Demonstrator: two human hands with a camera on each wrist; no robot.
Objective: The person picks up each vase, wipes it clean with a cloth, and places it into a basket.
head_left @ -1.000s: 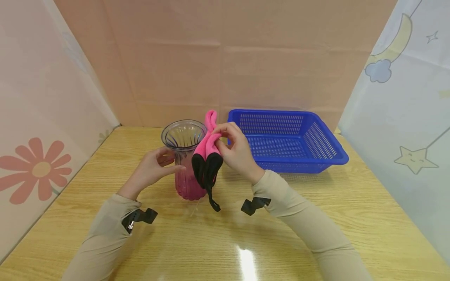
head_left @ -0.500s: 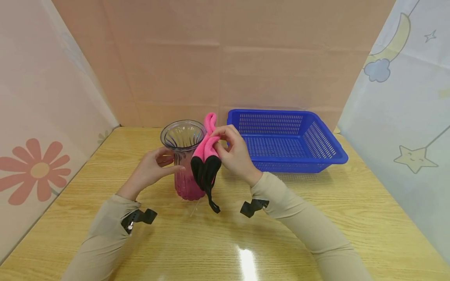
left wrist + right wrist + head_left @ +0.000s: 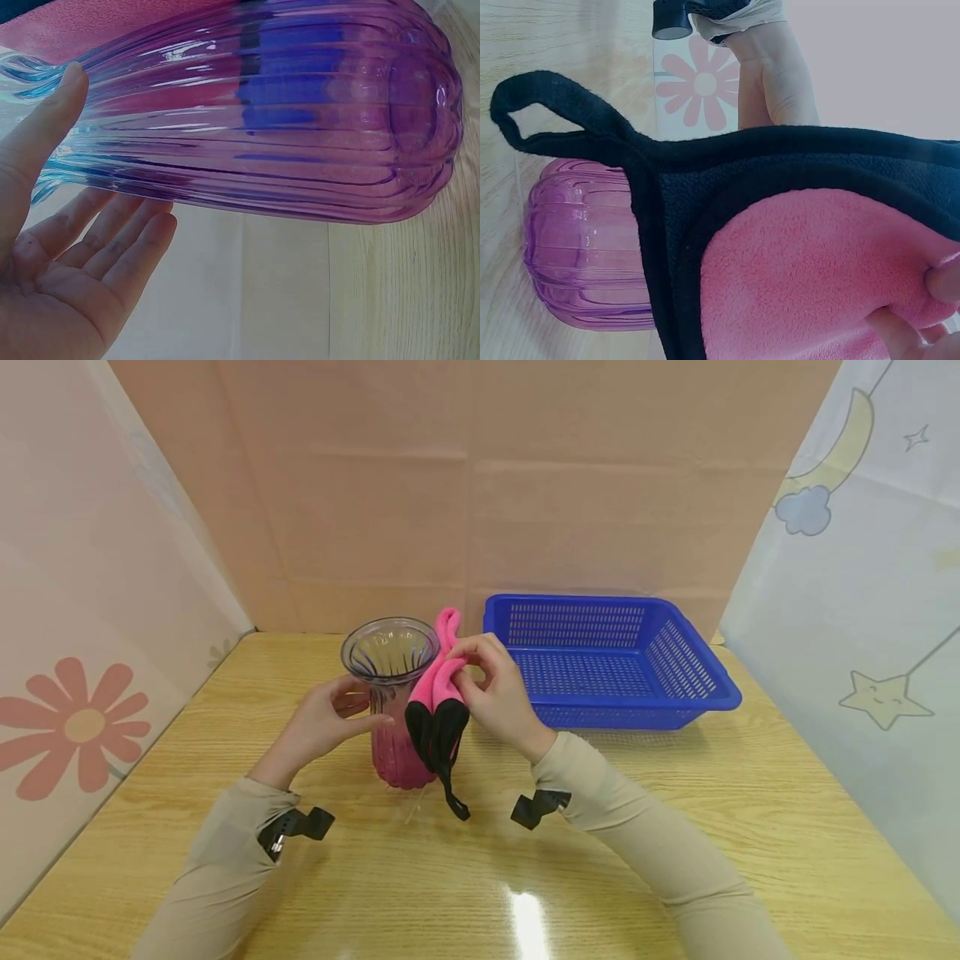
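Note:
A ribbed glass vase (image 3: 397, 752), clear at its flared rim and pink below, stands upright on the table. My left hand (image 3: 318, 727) holds it from the left, thumb at the near side and fingers beyond; the left wrist view shows the thumb against the glass (image 3: 300, 150). On the vase's right hangs a folded pink cloth (image 3: 423, 685) with black edging and a black hanging loop. Thumb and fingers of my right hand (image 3: 498, 693) pinch the cloth. In the right wrist view the cloth (image 3: 802, 270) covers part of the vase (image 3: 592, 247).
A blue perforated plastic basket (image 3: 600, 702) sits at the back right, just beyond my right hand. The wooden table (image 3: 420, 885) meets a peach backdrop behind and printed panels at both sides. A thin clear strand (image 3: 414, 806) lies near the vase's base.
My right hand and the pink cloth have sunk slightly and shifted a little left beside the vase. The left hand and the vase have stayed almost still.

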